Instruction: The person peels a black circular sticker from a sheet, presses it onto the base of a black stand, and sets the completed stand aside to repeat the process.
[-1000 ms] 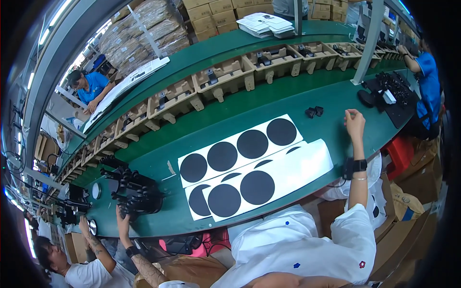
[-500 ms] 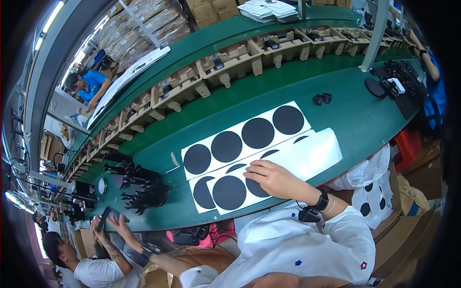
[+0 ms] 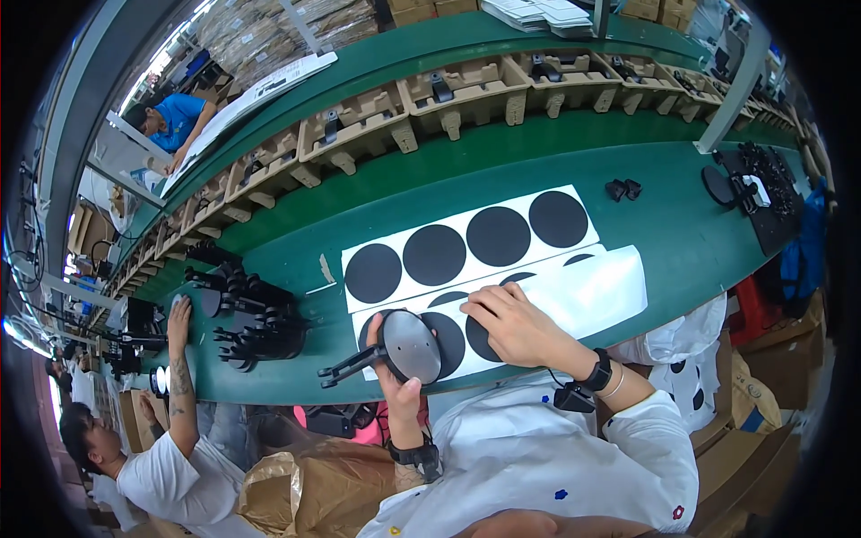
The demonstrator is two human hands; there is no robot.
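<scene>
My left hand (image 3: 400, 387) grips a black stand (image 3: 411, 346) with a round base and a jointed arm, the base's flat underside facing up. It is held above the near left end of the white sheets. With bent fingers close together, my right hand (image 3: 516, 325) pinches at the edge of a black round pad (image 3: 479, 339) on the front white sheet (image 3: 592, 296); the fingertips partly hide the contact. Behind lies another white sheet (image 3: 408, 303) with a row of black round pads (image 3: 434, 255).
Several black stands (image 3: 260, 318) are grouped at left. Small black parts (image 3: 623, 189) lie beyond the sheets, and a black mat (image 3: 762, 211) with parts is at far right. Cardboard trays (image 3: 354, 134) line the back. A co-worker's hand (image 3: 180, 314) rests on the table's left end.
My left hand has come from the left side, blurred before, to the sheets with the black stand in it. My right hand stays at the front sheet. The co-worker's arm has reached onto the table.
</scene>
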